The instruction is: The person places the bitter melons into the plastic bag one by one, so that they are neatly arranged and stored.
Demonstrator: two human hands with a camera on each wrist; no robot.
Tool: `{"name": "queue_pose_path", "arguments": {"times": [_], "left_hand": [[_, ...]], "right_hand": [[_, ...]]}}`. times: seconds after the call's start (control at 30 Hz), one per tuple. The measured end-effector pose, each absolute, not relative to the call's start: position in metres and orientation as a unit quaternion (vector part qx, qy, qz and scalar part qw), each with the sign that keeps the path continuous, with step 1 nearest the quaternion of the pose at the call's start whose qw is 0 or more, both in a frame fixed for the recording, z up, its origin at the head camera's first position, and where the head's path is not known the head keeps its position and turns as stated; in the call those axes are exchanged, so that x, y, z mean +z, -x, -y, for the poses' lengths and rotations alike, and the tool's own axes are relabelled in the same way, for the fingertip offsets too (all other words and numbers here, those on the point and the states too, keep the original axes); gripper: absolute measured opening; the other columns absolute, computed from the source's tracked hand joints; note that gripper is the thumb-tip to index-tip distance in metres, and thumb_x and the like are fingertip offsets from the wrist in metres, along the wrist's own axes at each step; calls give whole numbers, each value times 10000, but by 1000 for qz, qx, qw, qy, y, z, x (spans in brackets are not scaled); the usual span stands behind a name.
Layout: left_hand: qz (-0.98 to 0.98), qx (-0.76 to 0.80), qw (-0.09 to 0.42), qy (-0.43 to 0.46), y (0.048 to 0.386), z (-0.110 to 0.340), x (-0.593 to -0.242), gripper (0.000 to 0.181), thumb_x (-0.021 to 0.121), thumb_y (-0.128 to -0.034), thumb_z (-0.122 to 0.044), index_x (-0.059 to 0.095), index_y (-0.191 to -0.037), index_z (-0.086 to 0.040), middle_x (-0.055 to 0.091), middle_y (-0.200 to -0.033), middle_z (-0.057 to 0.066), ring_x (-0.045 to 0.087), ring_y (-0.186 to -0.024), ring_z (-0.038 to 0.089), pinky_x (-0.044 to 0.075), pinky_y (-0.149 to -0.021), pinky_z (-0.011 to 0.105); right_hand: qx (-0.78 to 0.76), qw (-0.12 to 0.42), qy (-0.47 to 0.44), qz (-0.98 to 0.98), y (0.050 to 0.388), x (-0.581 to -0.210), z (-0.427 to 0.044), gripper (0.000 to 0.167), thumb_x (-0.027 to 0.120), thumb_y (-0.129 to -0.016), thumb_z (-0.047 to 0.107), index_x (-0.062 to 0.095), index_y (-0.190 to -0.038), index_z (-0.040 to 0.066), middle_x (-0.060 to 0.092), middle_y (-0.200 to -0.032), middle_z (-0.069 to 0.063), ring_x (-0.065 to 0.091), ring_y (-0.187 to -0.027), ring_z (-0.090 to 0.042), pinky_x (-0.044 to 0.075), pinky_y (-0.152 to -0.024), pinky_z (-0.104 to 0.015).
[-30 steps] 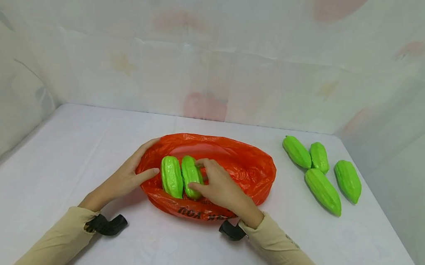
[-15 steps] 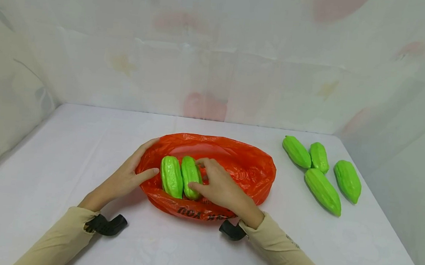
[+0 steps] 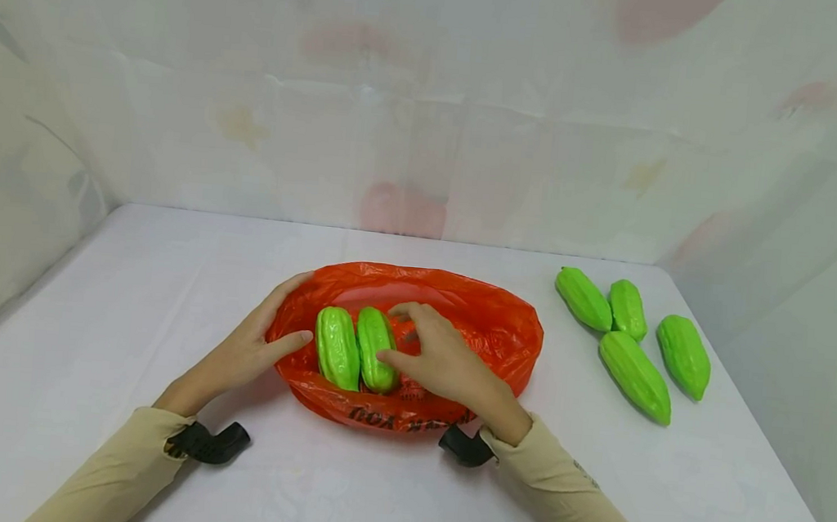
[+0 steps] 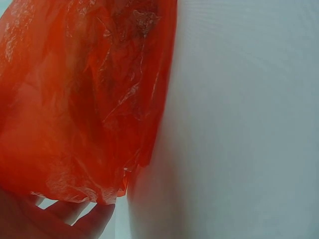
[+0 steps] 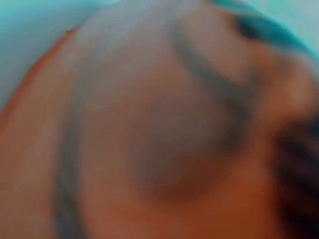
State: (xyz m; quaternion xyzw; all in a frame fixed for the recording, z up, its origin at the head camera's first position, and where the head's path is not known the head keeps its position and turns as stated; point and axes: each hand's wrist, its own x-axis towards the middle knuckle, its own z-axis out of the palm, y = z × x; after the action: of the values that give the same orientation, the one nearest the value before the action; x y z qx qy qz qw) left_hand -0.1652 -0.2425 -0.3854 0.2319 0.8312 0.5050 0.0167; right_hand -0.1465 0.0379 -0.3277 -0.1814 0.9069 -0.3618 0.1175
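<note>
A red plastic bag [image 3: 487, 324] with dark printed letters lies wide-mouthed at the middle of the table. Two glossy bright green, ridged, elongated fruits stand side by side in its left part: a left fruit [image 3: 338, 349] and a right fruit [image 3: 377, 344]. My left hand [image 3: 257, 338] holds the bag's left rim, thumb over the inside and fingers outside. In the left wrist view its fingers [image 4: 94, 219] show against the bag's wall. My right hand [image 3: 443, 361] hovers just right of the right fruit, fingers loosely bent and nothing held. The right wrist view is blurred.
Several similar green fruits lie on the table's right side, among them a long fruit [image 3: 636, 376] and a separate fruit [image 3: 683, 356] near the right edge. Behind the white tabletop [image 3: 165, 298] hangs a pale patterned curtain [image 3: 399, 128]. Black wrist mounts [image 3: 211, 443] stick out under the forearms.
My right hand has let go of the right fruit, lifting slightly and moving a little to the right. The left hand and both fruits in the bag keep nearly the same place.
</note>
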Motion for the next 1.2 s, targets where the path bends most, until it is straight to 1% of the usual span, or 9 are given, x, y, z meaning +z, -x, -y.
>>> {"name": "queue_pose_path", "arguments": {"times": [0.37,0.63,0.87,1.1,1.2], "left_hand": [[-830,506,18,-232,166,242,-386,738,594,-973,-125,197,-1581,-261,262,-1622,94,281,-1465,386,281,-1122,688],[-830,507,16,-231,166,242,-386,745,597,-966,-105,201,-1580,-253,267,-1618,97,285,-1464,380,287,-1126,675],[-831,506,16,-232,166,242,-387,740,594,-969,-114,202,-1579,-263,279,-1613,93,304,-1453,377,300,-1114,681],[-830,507,17,-232,165,242,-386,740,592,-971,-114,200,-1580,-265,280,-1612,90,313,-1448,372,310,-1111,677],[-830,508,20,-229,164,243,-386,740,589,-972,-109,198,-1579,-267,280,-1611,89,317,-1446,372,316,-1108,678]], "right_hand": [[-385,106,201,-894,150,-309,-56,529,716,-914,300,516,-1375,131,571,-1352,-9,594,-1192,-270,530,-972,-445],[-379,100,210,-896,151,-301,-66,510,712,-916,298,529,-1360,126,584,-1337,-19,597,-1197,-278,516,-995,-462],[-375,82,219,-897,153,-296,-76,497,721,-910,304,545,-1350,155,602,-1322,9,605,-1170,-209,521,-986,-424],[-379,75,225,-894,153,-286,-88,481,716,-916,281,549,-1351,162,606,-1324,-8,609,-1187,-224,499,-1021,-444],[-380,70,221,-895,154,-282,-92,485,712,-919,280,553,-1355,139,615,-1325,-25,619,-1173,-228,502,-1015,-456]]}}
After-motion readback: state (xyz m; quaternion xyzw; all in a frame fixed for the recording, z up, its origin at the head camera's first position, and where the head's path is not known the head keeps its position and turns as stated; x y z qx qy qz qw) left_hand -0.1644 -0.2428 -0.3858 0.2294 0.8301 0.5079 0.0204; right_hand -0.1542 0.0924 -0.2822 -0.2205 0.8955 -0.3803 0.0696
